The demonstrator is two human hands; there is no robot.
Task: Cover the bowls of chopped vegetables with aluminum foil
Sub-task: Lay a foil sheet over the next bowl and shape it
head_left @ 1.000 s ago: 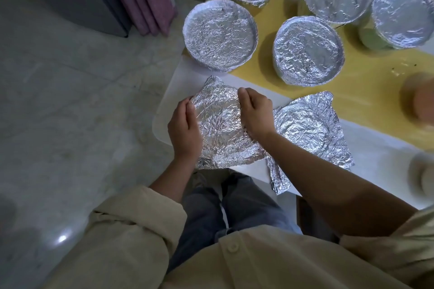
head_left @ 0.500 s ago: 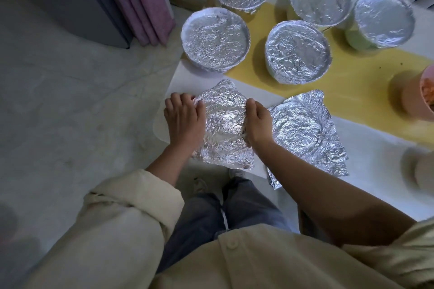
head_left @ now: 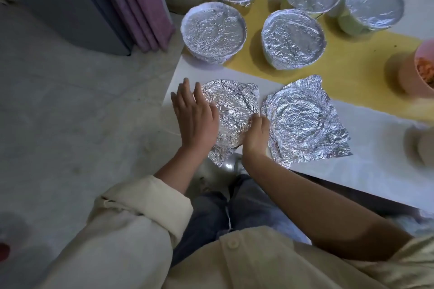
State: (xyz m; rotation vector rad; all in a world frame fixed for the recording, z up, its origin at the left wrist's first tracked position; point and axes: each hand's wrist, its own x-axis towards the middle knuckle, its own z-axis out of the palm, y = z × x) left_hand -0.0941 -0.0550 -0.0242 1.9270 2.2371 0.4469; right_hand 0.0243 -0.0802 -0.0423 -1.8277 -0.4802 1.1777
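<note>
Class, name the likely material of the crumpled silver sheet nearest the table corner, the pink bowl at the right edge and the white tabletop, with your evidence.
The crumpled silver sheet: thin aluminium foil, shiny metallic, holding sharp creases. The pink bowl: probably plastic, judging by its matte, even colour; ceramic is possible. The white tabletop: smooth, matte, hard-looking surface, perhaps laminate or painted board.

Five foil-covered bowls [head_left: 213, 33], two crumpled sheets [head_left: 231, 110]

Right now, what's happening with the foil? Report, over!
Left hand flat on the foil sheet, right hand gripping its edge. Five covered bowls behind; pink bowl uncovered. Nothing blocking.
</note>
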